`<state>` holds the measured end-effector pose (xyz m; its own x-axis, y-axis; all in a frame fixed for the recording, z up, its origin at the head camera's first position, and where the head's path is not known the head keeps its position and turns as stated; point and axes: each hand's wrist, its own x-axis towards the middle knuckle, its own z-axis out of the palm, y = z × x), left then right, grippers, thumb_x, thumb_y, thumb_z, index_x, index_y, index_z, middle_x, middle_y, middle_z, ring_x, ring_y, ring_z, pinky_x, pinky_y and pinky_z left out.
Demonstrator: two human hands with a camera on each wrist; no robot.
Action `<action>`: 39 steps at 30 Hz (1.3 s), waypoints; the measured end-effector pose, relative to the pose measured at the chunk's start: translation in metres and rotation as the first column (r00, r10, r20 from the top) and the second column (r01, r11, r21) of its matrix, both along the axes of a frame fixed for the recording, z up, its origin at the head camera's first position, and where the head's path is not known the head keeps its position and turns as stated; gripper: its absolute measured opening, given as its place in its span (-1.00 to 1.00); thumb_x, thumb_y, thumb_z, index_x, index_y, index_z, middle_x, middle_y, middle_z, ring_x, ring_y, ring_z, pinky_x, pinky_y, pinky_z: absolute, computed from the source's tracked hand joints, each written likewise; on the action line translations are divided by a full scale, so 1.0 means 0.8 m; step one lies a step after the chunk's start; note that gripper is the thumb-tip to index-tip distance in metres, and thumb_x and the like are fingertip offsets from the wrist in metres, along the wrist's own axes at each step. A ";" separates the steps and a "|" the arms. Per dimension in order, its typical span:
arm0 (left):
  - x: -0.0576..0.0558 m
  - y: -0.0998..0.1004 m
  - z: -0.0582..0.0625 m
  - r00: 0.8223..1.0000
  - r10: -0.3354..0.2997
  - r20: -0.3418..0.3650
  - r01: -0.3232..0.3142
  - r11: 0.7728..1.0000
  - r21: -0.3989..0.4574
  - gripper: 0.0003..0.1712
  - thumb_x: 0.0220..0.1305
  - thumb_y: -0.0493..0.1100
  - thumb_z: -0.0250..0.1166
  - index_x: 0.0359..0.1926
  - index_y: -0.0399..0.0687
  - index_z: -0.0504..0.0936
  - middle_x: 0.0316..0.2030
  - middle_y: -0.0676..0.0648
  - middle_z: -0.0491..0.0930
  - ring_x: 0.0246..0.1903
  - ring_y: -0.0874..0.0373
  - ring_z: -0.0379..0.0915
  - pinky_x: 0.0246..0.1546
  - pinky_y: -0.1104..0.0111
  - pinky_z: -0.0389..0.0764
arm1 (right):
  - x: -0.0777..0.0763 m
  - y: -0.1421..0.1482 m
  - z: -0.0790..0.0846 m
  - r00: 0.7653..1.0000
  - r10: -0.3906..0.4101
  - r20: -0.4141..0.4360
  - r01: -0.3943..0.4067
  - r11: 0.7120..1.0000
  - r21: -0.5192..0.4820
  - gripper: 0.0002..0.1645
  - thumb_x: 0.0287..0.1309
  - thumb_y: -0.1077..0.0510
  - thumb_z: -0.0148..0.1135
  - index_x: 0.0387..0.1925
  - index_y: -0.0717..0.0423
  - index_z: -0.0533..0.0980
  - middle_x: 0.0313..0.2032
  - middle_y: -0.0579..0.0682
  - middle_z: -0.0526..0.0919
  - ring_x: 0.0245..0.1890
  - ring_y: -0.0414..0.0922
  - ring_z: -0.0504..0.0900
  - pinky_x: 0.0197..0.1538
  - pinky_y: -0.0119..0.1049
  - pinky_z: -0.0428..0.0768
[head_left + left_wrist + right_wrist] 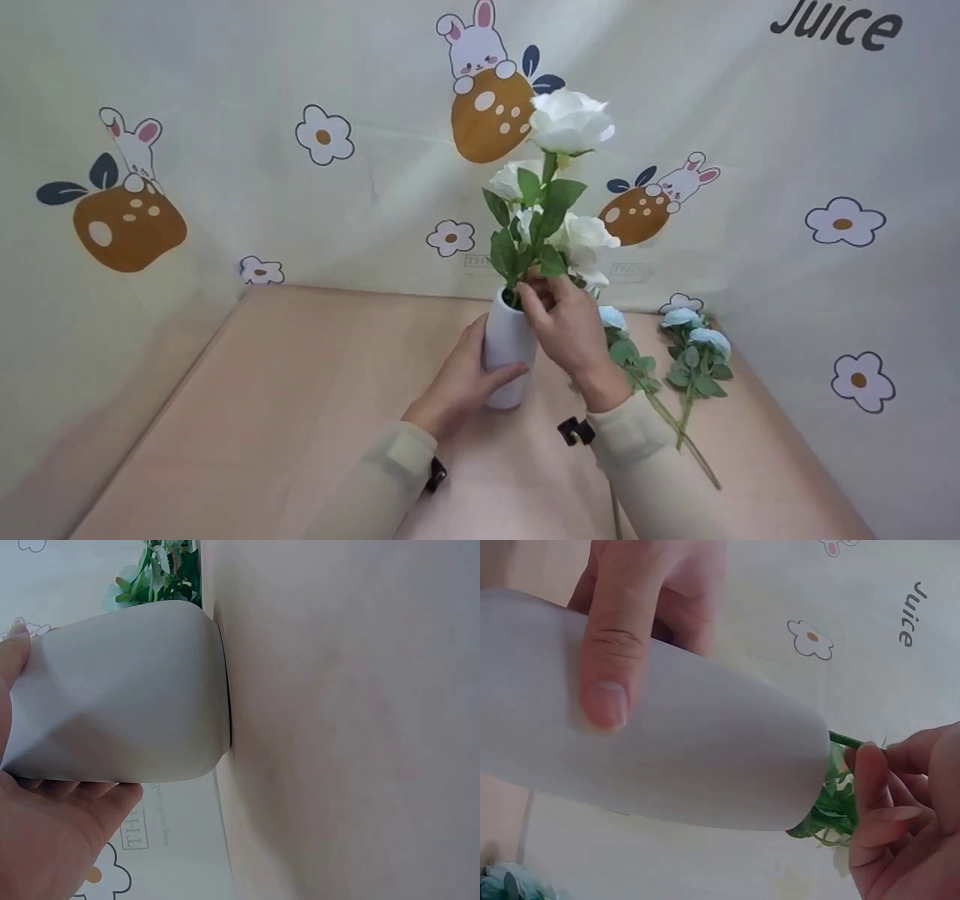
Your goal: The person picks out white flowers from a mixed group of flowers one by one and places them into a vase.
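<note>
A white vase (508,352) stands near the middle of the table, tilted a little. My left hand (469,375) grips its side; in the right wrist view the thumb (607,701) lies across the vase wall. My right hand (566,322) is at the vase mouth, its thumb and fingertips pinching a green stem (845,739) of a white rose. White roses (571,121) with green leaves (561,204) rise above the mouth. Which bloom the pinched stem bears cannot be told, and the stem ends inside the vase are hidden.
Light-blue flowers (709,343) on long stems lie on the table (300,420) to the right, partly behind my right forearm. A printed backdrop (375,187) with rabbits and flowers stands behind and at both sides of the table.
</note>
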<state>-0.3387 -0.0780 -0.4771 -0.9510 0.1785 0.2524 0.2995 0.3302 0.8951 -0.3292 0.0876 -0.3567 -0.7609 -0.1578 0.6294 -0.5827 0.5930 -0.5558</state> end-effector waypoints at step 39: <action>-0.001 0.001 0.000 0.998 0.008 -0.064 -0.010 1.000 -0.023 0.14 0.36 0.14 0.58 0.72 -0.06 0.13 0.51 -0.19 0.39 0.43 -0.12 0.47 0.49 -0.12 0.54 | 0.000 0.009 -0.028 0.999 -0.036 0.027 0.035 0.999 0.034 -0.60 0.43 -0.03 0.45 0.08 0.17 0.69 -0.23 0.19 0.84 -0.25 0.11 0.82 -0.20 0.05 0.81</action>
<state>-0.3393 -0.0775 -0.4768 -0.9346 0.1767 0.3088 0.3531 0.3535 0.8663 -0.3296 0.0951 -0.3791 -0.7837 -0.1509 0.6026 -0.5455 0.6313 -0.5513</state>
